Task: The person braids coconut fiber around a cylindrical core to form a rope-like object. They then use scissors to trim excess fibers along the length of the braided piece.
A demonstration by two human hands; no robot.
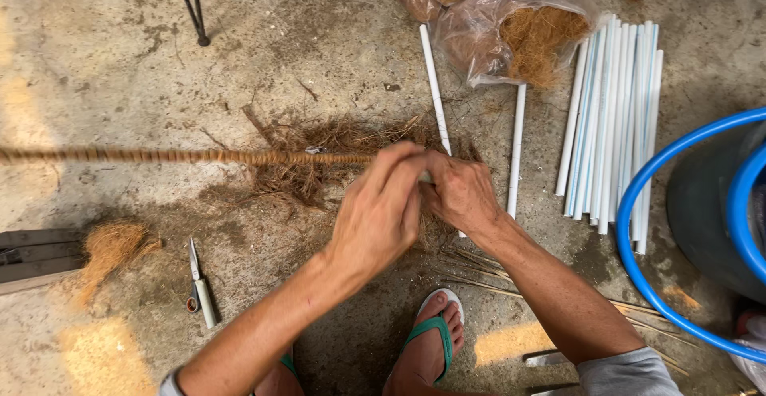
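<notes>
At the far left a small tuft of loose fibre lies on the concrete floor, and near it a pair of snips. A long pole stretches from the left edge toward the middle, and along all of that visible length it is already wrapped in brown coconut fibre, wound tight in a ridged, rope-like spiral. It looks rough and hairy, with stray strands sticking out. Under its right end a messy heap of loose fibre is spread on the floor. The left hand is curled around the pole's right end, fingers closed over it, while the right hand pinches the same spot from the other side, where a bit of bare white pipe shows between them; so the wrapping seems nearly finished on this piece, only the end left. Further right lie two single white pipes, a plastic bag of fibre, and a stack of bare white pipes, still unwrapped. A blue hoop curves at the right edge.
</notes>
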